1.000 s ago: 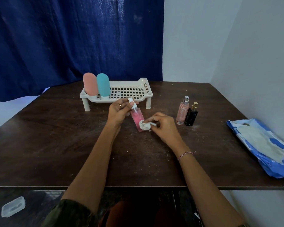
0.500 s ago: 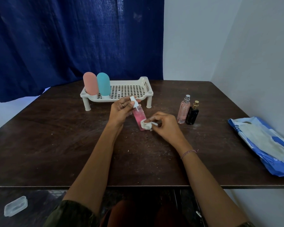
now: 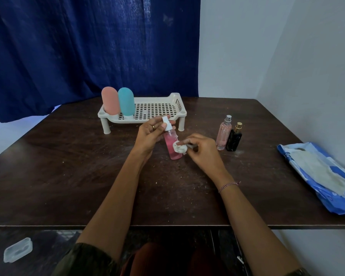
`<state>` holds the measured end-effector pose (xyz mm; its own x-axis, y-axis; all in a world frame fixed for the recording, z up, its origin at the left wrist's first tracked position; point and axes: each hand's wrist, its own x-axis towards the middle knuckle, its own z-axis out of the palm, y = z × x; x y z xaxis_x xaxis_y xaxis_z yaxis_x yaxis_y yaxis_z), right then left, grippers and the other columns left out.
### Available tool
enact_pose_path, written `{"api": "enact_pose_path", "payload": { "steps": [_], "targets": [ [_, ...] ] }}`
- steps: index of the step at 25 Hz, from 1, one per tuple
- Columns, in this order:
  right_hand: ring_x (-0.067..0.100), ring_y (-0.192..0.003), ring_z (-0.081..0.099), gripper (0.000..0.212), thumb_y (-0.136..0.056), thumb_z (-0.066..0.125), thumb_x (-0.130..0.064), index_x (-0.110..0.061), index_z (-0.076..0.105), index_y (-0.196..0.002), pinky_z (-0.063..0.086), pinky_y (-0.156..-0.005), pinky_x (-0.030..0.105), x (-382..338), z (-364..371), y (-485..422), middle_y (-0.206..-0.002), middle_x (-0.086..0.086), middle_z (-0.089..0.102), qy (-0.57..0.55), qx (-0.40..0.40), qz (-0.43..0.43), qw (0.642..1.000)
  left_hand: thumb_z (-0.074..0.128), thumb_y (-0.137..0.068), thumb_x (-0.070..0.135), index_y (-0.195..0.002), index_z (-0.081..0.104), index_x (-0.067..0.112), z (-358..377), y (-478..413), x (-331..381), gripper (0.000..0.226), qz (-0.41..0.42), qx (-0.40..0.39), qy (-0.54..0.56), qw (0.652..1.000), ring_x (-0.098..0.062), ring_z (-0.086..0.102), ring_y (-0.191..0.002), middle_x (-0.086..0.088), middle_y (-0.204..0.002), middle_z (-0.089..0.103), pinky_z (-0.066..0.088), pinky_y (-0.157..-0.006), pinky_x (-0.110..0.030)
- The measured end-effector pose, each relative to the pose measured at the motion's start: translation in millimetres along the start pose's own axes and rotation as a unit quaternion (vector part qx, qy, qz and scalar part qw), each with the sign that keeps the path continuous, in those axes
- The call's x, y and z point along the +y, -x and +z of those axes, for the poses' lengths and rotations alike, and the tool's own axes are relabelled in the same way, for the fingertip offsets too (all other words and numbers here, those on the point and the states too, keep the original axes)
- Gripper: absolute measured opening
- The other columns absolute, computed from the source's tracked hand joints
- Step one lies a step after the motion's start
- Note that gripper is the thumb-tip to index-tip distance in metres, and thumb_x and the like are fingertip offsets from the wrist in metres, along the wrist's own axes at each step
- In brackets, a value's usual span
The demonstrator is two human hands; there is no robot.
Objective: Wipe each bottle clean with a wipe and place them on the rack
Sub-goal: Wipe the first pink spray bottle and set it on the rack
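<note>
Pink spray bottle (image 3: 172,144): clear, white nozzle, tilted; left hand (image 3: 148,136) grip grasping top, right hand (image 3: 200,149) pinching wadded wipe (image 3: 180,148) against it.

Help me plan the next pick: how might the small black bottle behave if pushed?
The black bottle stands upright and narrow, so a high push would probably tip it. Its glossy sides suggest glass: likely rigid, slippery, breakable. The adjacent pale pink bottle might fall too.
</note>
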<state>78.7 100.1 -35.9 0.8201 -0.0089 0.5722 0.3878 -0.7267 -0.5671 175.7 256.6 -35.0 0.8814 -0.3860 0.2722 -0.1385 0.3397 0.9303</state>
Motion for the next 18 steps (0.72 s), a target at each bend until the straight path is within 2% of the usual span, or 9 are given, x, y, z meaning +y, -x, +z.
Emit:
{"api": "enact_pose_path", "payload": {
  "steps": [4,7,11,15,18],
  "targets": [
    [-0.001,-0.081,0.054,0.02,-0.079,0.069,0.002,-0.002,0.072,-0.097,0.047,-0.074,0.009,-5.2,5.6,0.7,-0.093,0.005,0.065,0.016,0.051,-0.025,0.998,0.05,-0.094,0.003,-0.113,0.059,0.016,2.7,1.2,1.8,0.026,0.0,-0.031,0.007,0.999,-0.018,0.067,-0.102,0.0,-0.105,0.071,0.056,-0.08,-0.027],
    [0.0,-0.085,0.054,0.022,-0.079,0.068,0.004,-0.006,0.072,-0.098,0.044,-0.076,0.007,-6.6,5.4,2.6,-0.093,0.004,0.063,0.004,0.022,-0.064,0.998,0.048,-0.094,0.002,-0.119,0.057,0.013,3.4,1.9,2.4,0.029,0.005,-0.043,0.001,0.999,-0.021,0.066,-0.105,-0.005,-0.109,0.069,0.055,-0.085,-0.032],
    [0.0,-0.083,0.056,0.02,-0.079,0.069,0.002,-0.006,0.072,-0.097,0.044,-0.074,0.006,-3.1,3.9,1.3,-0.094,0.003,0.064,-0.003,0.0,-0.039,0.999,0.047,-0.095,0.003,-0.127,0.051,0.018,3.4,3.2,2.9,0.036,0.019,-0.051,0.0,0.999,-0.025,0.065,-0.105,-0.011,-0.112,0.067,0.055,-0.087,-0.036],
    [0.009,-0.082,0.06,0.019,-0.078,0.069,0.003,-0.001,0.071,-0.097,0.045,-0.073,0.005,-3.8,6.5,-1.1,-0.093,0.005,0.064,0.021,0.055,-0.036,0.998,0.048,-0.094,0.005,-0.123,0.056,0.019,3.3,3.6,2.1,0.033,0.03,-0.079,-0.008,0.996,-0.024,0.064,-0.107,-0.005,-0.11,0.07,0.054,-0.089,-0.037],
    [0.009,-0.09,0.06,0.024,-0.08,0.067,0.003,-0.004,0.07,-0.102,0.046,-0.08,0.009,-7.7,8.0,-1.1,-0.097,0.004,0.063,0.009,0.097,-0.051,0.994,0.049,-0.093,0.003,-0.12,0.058,0.018,5.8,4.2,2.1,0.033,0.039,-0.1,-0.002,0.994,-0.023,0.063,-0.109,-0.005,-0.111,0.07,0.053,-0.089,-0.034]
  ]
}}
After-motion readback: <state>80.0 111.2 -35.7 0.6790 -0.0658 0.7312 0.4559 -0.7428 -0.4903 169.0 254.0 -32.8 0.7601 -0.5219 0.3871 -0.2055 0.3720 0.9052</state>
